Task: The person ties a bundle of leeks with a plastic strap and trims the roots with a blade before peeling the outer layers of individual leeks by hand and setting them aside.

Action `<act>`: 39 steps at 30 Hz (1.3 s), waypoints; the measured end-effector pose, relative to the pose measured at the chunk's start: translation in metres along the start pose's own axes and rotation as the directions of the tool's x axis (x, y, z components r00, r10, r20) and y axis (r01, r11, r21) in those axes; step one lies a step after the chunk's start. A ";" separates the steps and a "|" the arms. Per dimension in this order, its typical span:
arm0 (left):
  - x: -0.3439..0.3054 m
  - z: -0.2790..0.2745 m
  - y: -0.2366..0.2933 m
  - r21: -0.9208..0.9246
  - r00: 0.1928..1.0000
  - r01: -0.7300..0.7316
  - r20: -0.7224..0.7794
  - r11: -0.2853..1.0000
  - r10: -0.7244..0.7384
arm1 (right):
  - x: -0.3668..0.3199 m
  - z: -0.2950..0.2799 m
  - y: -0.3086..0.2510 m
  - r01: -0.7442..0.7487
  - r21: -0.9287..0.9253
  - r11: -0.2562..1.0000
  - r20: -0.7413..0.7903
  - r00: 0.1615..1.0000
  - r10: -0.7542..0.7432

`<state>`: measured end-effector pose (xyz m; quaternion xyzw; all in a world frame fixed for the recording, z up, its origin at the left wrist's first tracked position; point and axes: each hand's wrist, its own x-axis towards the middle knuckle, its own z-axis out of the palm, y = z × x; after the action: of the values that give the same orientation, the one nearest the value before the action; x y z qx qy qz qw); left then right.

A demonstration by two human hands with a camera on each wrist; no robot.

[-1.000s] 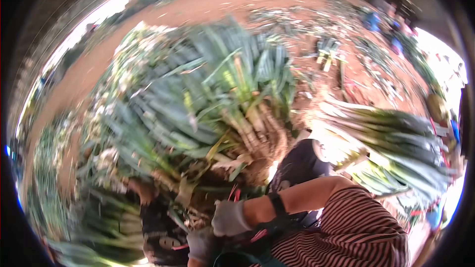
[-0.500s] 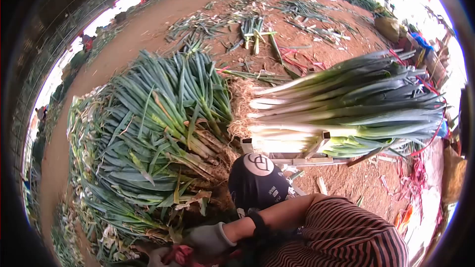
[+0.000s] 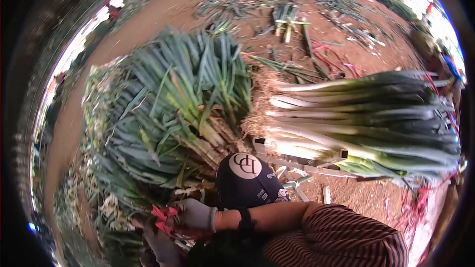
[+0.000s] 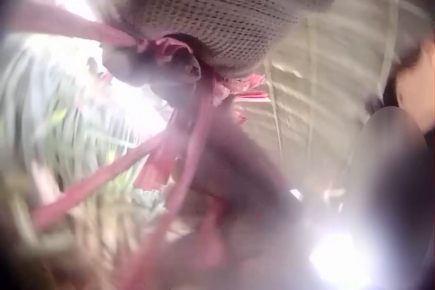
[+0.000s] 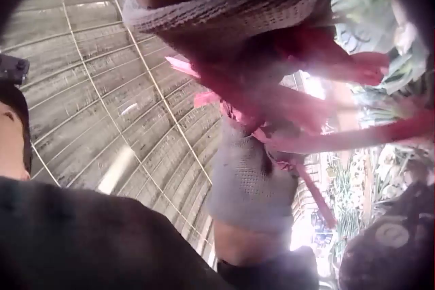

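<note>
Strips (image 3: 166, 218): pink and ribbon-like, crumpled between the fingers of both hands; in the left wrist view several lengths trail loosely from the left fingers.
Right hand (image 3: 195, 215): grey knit glove, fingers curled closely round the strips, little gap left; the very tips are hard to make out.
Left hand (image 3: 163, 243): also gloved in grey, just beside the right fingers, its own fingers bent around the strips; blur hides how tightly.
Wristband (image 3: 246, 220): dark, strapped behind the right fingers.
Sleeve (image 3: 341, 232): striped, farther back along the arm from the right fingers.
Knee (image 3: 247, 180): dark printed cloth with a pale round emblem, near the right fingers, outward and to their right.
Leek heap (image 3: 163, 123): beyond the fingers, green leaves fanned away from them, stems pointing towards the knee.
Laid leeks (image 3: 356, 106): well apart from the fingers, out to their right, pale stems side by side, roots towards the heap, green tops outward.
Frame (image 3: 307, 166): bars under the laid leeks, right of the fingers.
Floor (image 3: 358, 195): reddish soil, seen right of the fingers and far beyond them.
Cut leaves (image 3: 284, 17): strewn farthest out, past the heap from the fingers.
</note>
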<state>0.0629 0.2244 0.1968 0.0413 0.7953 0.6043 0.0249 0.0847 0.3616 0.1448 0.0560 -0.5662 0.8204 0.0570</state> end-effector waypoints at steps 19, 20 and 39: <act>-0.039 -0.149 -0.036 0.503 0.970 -0.227 0.190 0.834 0.150 | 0.009 -0.048 -0.038 -0.234 0.179 0.956 -0.146 0.954 0.261; -0.033 -0.160 -0.050 0.604 0.959 -0.280 0.139 0.746 0.247 | 0.008 -0.047 -0.042 -0.400 0.139 0.906 -0.164 0.893 0.419; 0.065 -0.229 -0.169 -0.774 0.901 0.082 -0.212 0.628 -0.378 | -0.501 -0.239 -0.075 -0.531 -0.529 -0.661 -0.846 0.269 0.461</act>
<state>-0.0281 -0.0342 0.0958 -0.1862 0.4648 0.8652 -0.0259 0.5840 0.5968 0.0514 -0.3790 -0.8248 -0.0137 -0.4193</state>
